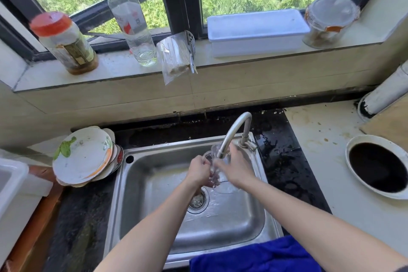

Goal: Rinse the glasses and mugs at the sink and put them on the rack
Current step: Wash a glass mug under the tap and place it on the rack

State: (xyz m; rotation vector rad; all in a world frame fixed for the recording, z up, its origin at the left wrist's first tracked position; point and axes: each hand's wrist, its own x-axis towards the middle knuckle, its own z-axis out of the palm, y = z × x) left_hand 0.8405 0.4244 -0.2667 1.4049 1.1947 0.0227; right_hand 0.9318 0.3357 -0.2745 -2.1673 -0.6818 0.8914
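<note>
A clear glass mug [209, 154] is held under the spout of the curved metal faucet [234, 130], over the steel sink [152, 185]. Water runs over the mug and spreads toward the drain [198, 201]. My left hand [198, 170] grips the mug from the left, at what looks like its handle. My right hand [235, 166] wraps over the mug's body from the right and hides most of it. The mug's round end shows below my right hand.
A stack of dirty plates [84, 158] leans left of the sink, beside a white tub [13, 183]. A blue cloth [254, 256] drapes the sink's front edge. The right counter has a round dark opening [377, 166]. On the sill stand a red-lidded jar [64, 42], a bottle [132, 22] and a white box [256, 31].
</note>
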